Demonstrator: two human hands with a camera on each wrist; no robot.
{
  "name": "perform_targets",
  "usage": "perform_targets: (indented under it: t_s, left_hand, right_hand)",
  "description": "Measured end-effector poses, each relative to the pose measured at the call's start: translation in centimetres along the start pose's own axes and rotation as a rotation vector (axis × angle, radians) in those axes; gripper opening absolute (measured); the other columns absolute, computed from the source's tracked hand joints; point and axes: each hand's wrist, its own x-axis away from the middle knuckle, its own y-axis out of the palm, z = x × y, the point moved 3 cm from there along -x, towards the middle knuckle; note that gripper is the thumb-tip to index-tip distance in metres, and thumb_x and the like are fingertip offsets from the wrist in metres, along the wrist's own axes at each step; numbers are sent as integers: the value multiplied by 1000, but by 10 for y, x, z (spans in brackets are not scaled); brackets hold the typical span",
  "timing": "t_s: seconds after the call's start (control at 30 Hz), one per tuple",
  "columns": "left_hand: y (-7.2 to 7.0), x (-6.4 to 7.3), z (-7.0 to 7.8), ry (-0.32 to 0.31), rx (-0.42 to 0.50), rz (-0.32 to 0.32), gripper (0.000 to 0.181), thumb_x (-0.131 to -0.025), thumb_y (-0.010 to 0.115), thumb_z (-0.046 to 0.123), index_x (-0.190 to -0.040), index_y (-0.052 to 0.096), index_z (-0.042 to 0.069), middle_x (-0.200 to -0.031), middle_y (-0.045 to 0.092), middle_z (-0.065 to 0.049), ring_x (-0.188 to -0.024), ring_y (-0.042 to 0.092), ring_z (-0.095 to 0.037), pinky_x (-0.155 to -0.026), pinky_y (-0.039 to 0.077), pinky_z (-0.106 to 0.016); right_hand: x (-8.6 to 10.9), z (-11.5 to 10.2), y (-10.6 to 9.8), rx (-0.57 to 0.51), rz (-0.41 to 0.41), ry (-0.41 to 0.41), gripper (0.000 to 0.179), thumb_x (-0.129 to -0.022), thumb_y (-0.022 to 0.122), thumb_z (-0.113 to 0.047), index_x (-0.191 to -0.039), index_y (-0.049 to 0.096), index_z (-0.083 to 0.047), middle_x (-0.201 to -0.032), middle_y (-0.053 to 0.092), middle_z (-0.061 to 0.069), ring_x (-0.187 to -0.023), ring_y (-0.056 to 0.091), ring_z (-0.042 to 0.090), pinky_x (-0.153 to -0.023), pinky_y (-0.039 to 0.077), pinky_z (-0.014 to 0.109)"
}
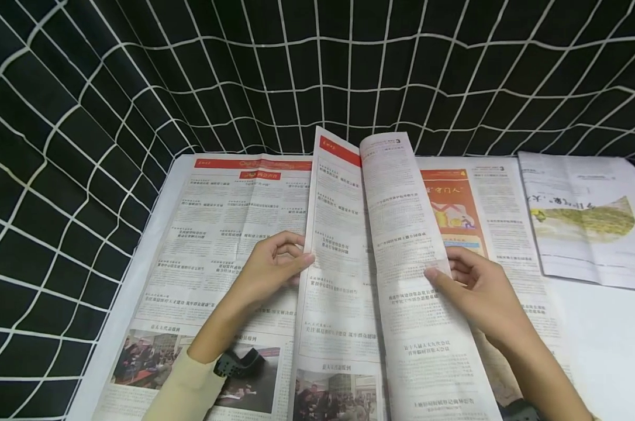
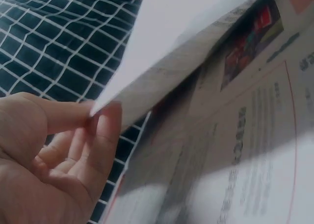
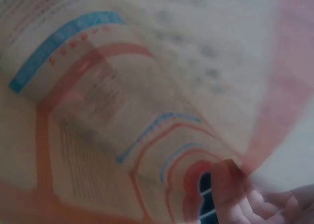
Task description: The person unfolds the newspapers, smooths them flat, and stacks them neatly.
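Observation:
A newspaper sheet (image 1: 338, 292) stands raised in the middle, its right part (image 1: 407, 234) curving over beside a dark crease. My left hand (image 1: 275, 260) pinches the sheet's left edge between thumb and fingers; the left wrist view shows that hand (image 2: 59, 155) gripping the paper's edge (image 2: 162, 82). On the other side, my right hand (image 1: 480, 286) holds the right edge, thumb on top and fingers behind. In the right wrist view, its fingers (image 3: 233, 194) pinch a page with orange and blue print (image 3: 93, 87). Beneath lies an opened newspaper (image 1: 207, 234) with red headings and photos.
At the right, a folded paper (image 1: 586, 216) with a green and yellow picture lies on the white table (image 1: 607, 339). A black cloth with a white grid (image 1: 296, 64) rises behind and along the left. A black strap (image 1: 238, 362) is on my left wrist.

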Motion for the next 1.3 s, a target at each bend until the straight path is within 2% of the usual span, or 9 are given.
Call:
perform_targets:
  t_s: [0.2,0.33,0.7,0.87,1.1,1.17,1.3]
  left_hand:
    - [-14,8,-4,-10,-30,-31,45,-98,72,10,-139,58,-1,-110,68,-13,-78,73,-13,-67,62,-28]
    - [-24,13,-6,-31,-22,-16,48,-98,73,10,-142,57,-1,-112,69,-14,-81,74,-14,-71,64,-30]
    - [-47,25,-13,-64,-16,23,52,-99,74,11,-145,54,-3,-109,69,-7,-87,74,-9,-75,64,-28]
    - [-54,28,-16,-72,-22,40,52,-99,73,10,-145,53,-5,-107,69,-5,-87,73,-7,-75,64,-27]
    - [-65,34,-20,-77,-39,64,52,-100,73,9,-145,52,-6,-106,69,-3,-87,73,-6,-74,63,-24]
    - [-69,36,-20,-82,-48,72,53,-100,73,10,-145,51,-7,-106,69,-3,-87,73,-5,-74,63,-24]
    - [-76,39,-21,-85,-58,88,51,-100,73,9,-144,52,-7,-105,69,-2,-85,72,-5,-73,62,-23]
  right_hand:
    - [7,13,-15,17,34,34,55,-105,69,-26,-149,50,2,-106,71,-20,-84,78,9,-67,65,34]
    - [10,22,-24,37,63,41,59,-104,71,-24,-151,48,3,-105,67,-27,-84,77,7,-67,65,33]
    - [18,42,-39,103,128,103,60,-105,67,-32,-152,48,1,-102,68,-20,-81,75,6,-65,64,31]
    - [20,47,-47,115,148,121,62,-106,66,-31,-154,45,3,-100,65,-27,-81,73,3,-65,63,29]
    - [23,56,-58,153,173,134,68,-106,65,-37,-157,42,4,-103,65,-25,-83,73,1,-65,63,28]
    - [23,58,-61,153,177,134,68,-106,65,-36,-156,42,4,-101,64,-29,-82,73,1,-64,62,28]
    - [24,60,-66,148,179,130,67,-107,64,-35,-156,42,5,-100,65,-27,-80,74,3,-64,63,29]
